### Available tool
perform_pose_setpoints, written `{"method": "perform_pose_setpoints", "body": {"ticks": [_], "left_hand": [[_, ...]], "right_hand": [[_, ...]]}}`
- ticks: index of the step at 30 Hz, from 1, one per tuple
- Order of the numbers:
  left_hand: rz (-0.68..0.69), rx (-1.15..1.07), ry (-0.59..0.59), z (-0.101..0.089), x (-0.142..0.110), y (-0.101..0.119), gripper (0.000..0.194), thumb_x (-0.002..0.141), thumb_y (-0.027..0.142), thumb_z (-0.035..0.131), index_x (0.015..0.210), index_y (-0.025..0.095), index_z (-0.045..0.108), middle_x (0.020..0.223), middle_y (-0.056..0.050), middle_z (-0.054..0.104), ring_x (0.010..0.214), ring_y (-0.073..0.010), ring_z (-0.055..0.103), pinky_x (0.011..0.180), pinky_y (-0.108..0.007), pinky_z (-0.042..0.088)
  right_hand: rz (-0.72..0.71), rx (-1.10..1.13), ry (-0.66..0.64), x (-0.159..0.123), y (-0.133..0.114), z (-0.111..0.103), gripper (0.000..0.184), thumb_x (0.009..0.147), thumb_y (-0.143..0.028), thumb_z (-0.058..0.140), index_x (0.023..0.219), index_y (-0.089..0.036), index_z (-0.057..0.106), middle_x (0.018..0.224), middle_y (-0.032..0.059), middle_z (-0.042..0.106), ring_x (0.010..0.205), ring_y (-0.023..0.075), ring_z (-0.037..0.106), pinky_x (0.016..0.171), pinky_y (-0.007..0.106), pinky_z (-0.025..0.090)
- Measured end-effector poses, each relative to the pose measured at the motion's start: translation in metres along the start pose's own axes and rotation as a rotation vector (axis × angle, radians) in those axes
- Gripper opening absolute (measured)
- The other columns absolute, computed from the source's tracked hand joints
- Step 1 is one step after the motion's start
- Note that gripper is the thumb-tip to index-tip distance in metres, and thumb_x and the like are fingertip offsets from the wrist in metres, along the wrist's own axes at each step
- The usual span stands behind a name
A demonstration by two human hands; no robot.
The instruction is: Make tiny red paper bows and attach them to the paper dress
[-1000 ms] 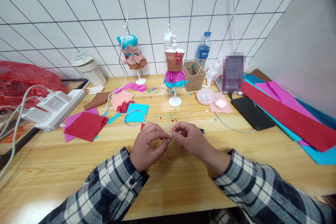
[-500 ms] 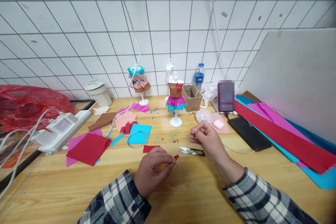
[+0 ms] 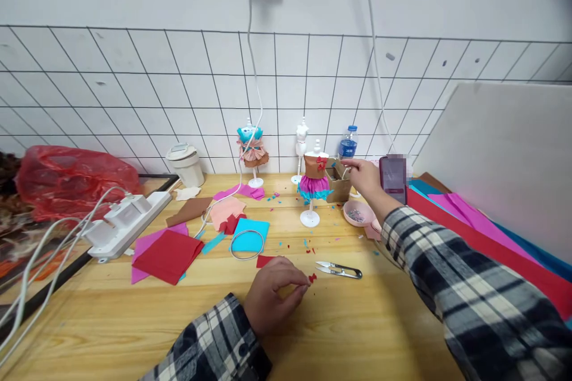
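Note:
My left hand [image 3: 277, 294] is closed just above the table, pinching a small red paper bow [image 3: 312, 278] between thumb and fingertips. My right hand [image 3: 364, 175] reaches out over the small brown box [image 3: 338, 187], its index finger stretched left above the box's opening; nothing shows in its fingers. Beside the box stands a small white dress form [image 3: 310, 218] wearing a brown top [image 3: 314, 168] with red bows and a magenta skirt [image 3: 311, 186] edged in blue. Thread snips [image 3: 339, 269] lie on the table right of the red bow.
A pink dish [image 3: 357, 214] of tiny shiny pieces sits below my right forearm. Paper sheets, among them a red one [image 3: 170, 257] and a blue one [image 3: 254, 233], lie left. Behind stand a bottle [image 3: 348, 144] and other dress forms. A power strip [image 3: 131, 226] lies far left.
My right hand has moved from above the snips forward to the brown box, its index finger now stretched out. My left hand keeps its pinch on the red bow. The view has tilted up.

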State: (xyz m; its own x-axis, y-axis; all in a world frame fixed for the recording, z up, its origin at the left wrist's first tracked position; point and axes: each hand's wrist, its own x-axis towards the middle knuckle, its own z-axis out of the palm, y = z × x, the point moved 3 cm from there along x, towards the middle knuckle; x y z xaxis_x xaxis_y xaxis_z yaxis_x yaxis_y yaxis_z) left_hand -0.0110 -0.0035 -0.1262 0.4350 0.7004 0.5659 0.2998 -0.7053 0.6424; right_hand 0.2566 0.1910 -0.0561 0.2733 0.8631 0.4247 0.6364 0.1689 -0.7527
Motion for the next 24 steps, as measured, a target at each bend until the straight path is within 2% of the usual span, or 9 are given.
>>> {"method": "perform_pose_setpoints", "body": {"ticks": [6, 10, 13, 15, 16, 18, 20, 23, 24], "left_hand": [[0.014, 0.000, -0.006, 0.002, -0.003, -0.002, 0.012, 0.082, 0.015, 0.060, 0.085, 0.021, 0.070, 0.077, -0.004, 0.074, 0.074, -0.0166, 0.063, 0.072, -0.031, 0.050], [0.024, -0.002, -0.012, 0.001, -0.002, -0.001, 0.012, 0.082, 0.014, 0.060, 0.086, 0.021, 0.070, 0.078, -0.005, 0.074, 0.074, -0.0172, 0.063, 0.071, -0.032, 0.050], [0.052, 0.002, 0.022, -0.003, 0.000, 0.002, 0.015, 0.082, 0.012, 0.061, 0.089, 0.022, 0.070, 0.081, -0.004, 0.075, 0.076, -0.0168, 0.064, 0.073, -0.032, 0.050], [0.066, 0.005, 0.054, -0.006, 0.001, 0.004, 0.016, 0.082, 0.011, 0.061, 0.089, 0.022, 0.070, 0.081, -0.004, 0.075, 0.076, -0.0161, 0.065, 0.074, -0.031, 0.050], [0.066, 0.010, 0.073, -0.007, 0.001, 0.005, 0.015, 0.082, 0.011, 0.062, 0.089, 0.022, 0.070, 0.080, -0.004, 0.074, 0.074, -0.0157, 0.065, 0.072, -0.030, 0.050], [0.056, 0.033, 0.112, -0.009, 0.000, 0.006, 0.014, 0.082, 0.012, 0.062, 0.088, 0.021, 0.070, 0.073, -0.004, 0.072, 0.068, -0.0147, 0.063, 0.066, -0.028, 0.049], [0.038, 0.066, 0.143, -0.011, 0.000, 0.008, 0.013, 0.082, 0.013, 0.063, 0.087, 0.021, 0.071, 0.067, -0.003, 0.068, 0.063, -0.0137, 0.061, 0.061, -0.026, 0.047], [0.027, 0.092, 0.139, -0.011, 0.001, 0.010, 0.013, 0.082, 0.013, 0.063, 0.088, 0.021, 0.071, 0.066, -0.002, 0.065, 0.063, -0.0129, 0.059, 0.060, -0.025, 0.046], [0.028, 0.098, 0.132, -0.010, 0.002, 0.011, 0.013, 0.082, 0.013, 0.062, 0.088, 0.021, 0.071, 0.066, -0.002, 0.065, 0.063, -0.0128, 0.059, 0.060, -0.025, 0.046]], "right_hand": [[-0.043, -0.127, -0.078, 0.012, 0.018, 0.014, 0.037, 0.072, -0.009, 0.053, 0.098, -0.021, 0.076, 0.099, 0.0084, 0.075, 0.096, 0.0267, 0.066, 0.088, 0.038, 0.046], [-0.062, -0.126, -0.034, 0.010, 0.013, 0.008, 0.032, 0.076, -0.012, 0.053, 0.097, -0.018, 0.076, 0.094, 0.0101, 0.075, 0.092, 0.0258, 0.066, 0.084, 0.037, 0.046], [-0.102, -0.081, 0.065, -0.017, -0.004, -0.005, 0.033, 0.084, -0.019, 0.045, 0.101, -0.017, 0.073, 0.100, 0.0097, 0.073, 0.097, 0.0227, 0.063, 0.087, 0.035, 0.046], [-0.186, 0.050, 0.193, -0.055, -0.018, -0.015, 0.034, 0.088, -0.022, 0.041, 0.105, -0.017, 0.070, 0.099, 0.0090, 0.071, 0.093, 0.0213, 0.063, 0.084, 0.035, 0.047], [-0.232, 0.145, 0.206, -0.079, -0.025, -0.018, 0.031, 0.088, -0.023, 0.043, 0.105, -0.018, 0.069, 0.094, 0.0076, 0.070, 0.089, 0.0205, 0.063, 0.082, 0.034, 0.048], [-0.243, 0.293, 0.062, -0.128, -0.032, -0.016, 0.025, 0.089, -0.023, 0.047, 0.100, -0.021, 0.068, 0.085, 0.0049, 0.067, 0.084, 0.0191, 0.062, 0.080, 0.032, 0.048], [-0.163, 0.407, -0.147, -0.170, -0.033, -0.008, 0.022, 0.090, -0.025, 0.049, 0.095, -0.023, 0.069, 0.080, 0.0037, 0.065, 0.080, 0.0177, 0.061, 0.077, 0.031, 0.048], [-0.022, 0.554, -0.571, -0.209, -0.033, 0.012, 0.023, 0.088, -0.034, 0.055, 0.099, -0.023, 0.072, 0.090, 0.0057, 0.066, 0.082, 0.0176, 0.063, 0.072, 0.029, 0.049], [0.014, 0.585, -0.658, -0.215, -0.032, 0.018, 0.026, 0.088, -0.037, 0.055, 0.101, -0.022, 0.072, 0.093, 0.0064, 0.066, 0.081, 0.0170, 0.063, 0.072, 0.029, 0.049]]}}
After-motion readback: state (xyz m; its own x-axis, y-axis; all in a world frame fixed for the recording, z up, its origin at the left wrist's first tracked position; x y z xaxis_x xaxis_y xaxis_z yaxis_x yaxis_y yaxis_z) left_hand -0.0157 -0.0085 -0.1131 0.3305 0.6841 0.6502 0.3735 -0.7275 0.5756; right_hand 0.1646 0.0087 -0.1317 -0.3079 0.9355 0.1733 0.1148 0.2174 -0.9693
